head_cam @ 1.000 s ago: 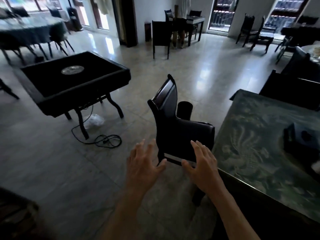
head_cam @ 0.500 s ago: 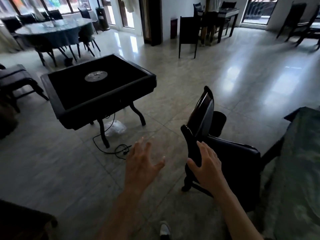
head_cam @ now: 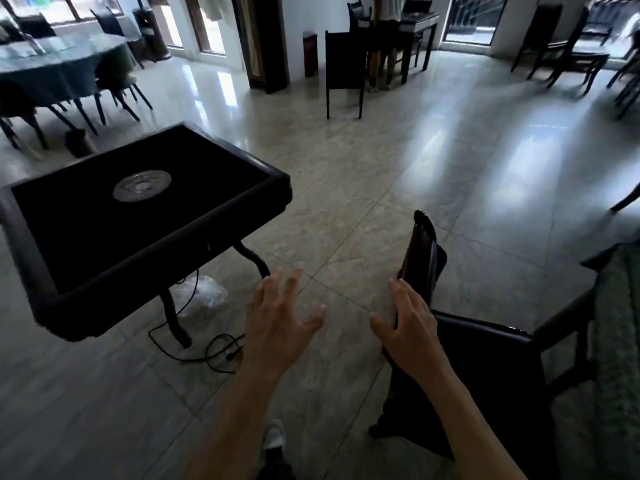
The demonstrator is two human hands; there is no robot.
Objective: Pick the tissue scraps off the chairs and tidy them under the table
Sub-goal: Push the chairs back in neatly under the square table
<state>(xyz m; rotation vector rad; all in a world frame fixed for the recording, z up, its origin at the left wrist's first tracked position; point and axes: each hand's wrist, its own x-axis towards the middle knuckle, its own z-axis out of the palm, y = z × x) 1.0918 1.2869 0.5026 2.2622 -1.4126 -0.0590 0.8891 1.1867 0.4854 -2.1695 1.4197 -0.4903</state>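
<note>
Both hands are spread wide and hold nothing: the left hand (head_cam: 277, 317) hangs over the floor at lower centre, and the right hand (head_cam: 410, 320) lies against the dark glossy wooden chair (head_cam: 478, 358) at lower right. No tissue scrap is discernible on its seat. A crumpled whitish wad (head_cam: 201, 299), possibly tissue or plastic, lies under the black square-topped surface (head_cam: 138, 202) at left. Advisable: check the seat, then slide the chair squarely by its backrest. No legible writing or brand is visible.
</note>
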